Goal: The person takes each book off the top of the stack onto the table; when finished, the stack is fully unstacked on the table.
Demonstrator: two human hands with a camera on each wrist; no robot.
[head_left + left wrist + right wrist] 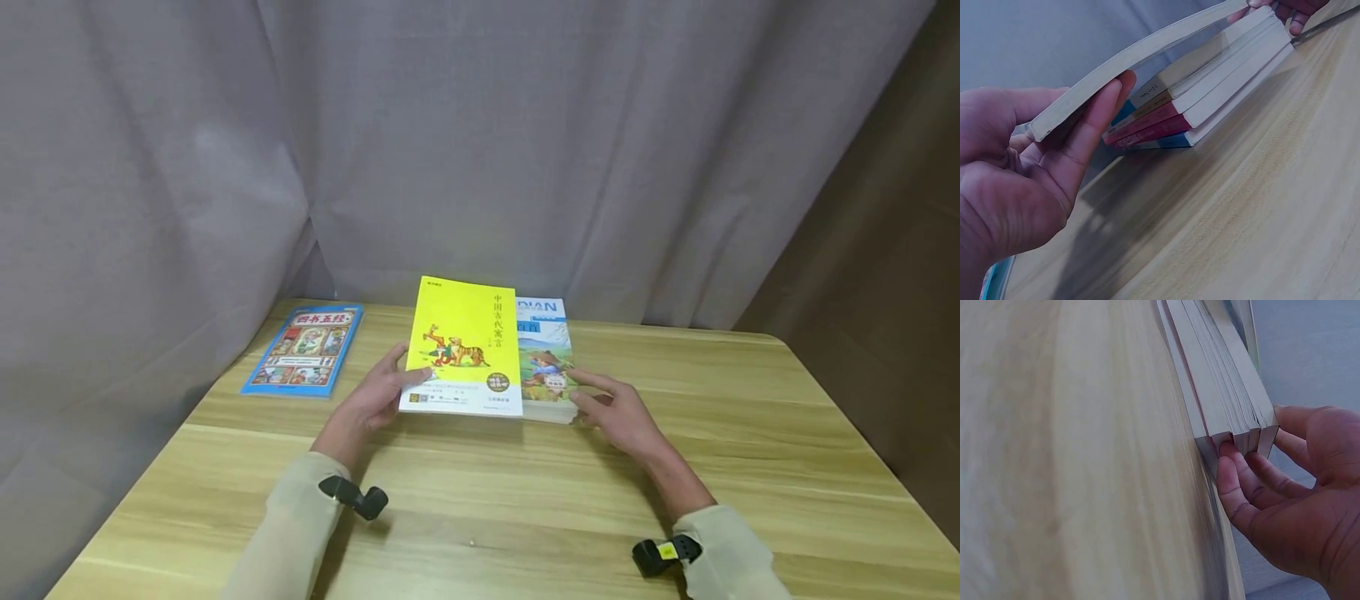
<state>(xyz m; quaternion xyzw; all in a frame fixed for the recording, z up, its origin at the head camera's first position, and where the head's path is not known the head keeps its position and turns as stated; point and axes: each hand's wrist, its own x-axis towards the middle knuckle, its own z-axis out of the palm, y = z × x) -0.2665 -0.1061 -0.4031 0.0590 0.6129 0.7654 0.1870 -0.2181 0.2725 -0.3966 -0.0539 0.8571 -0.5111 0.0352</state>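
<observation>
My left hand (377,394) grips a yellow book (465,329) by its left side, thumb on the cover and fingers underneath. The book has a tiger and deer picture and is tilted. In the left wrist view, a gap shows between it and a stack of several books (1210,87). The stack's top book (546,367), with a blue-and-white landscape cover, is partly hidden by the yellow one. My right hand (618,417) touches the stack's right edge; in the right wrist view its loosely bent fingers (1235,487) rest against the page ends.
A blue book (303,350) with red and white pictures lies flat at the back left of the wooden table (525,500). A grey curtain (465,150) hangs behind the table. Black devices (352,497) sit on both wrists.
</observation>
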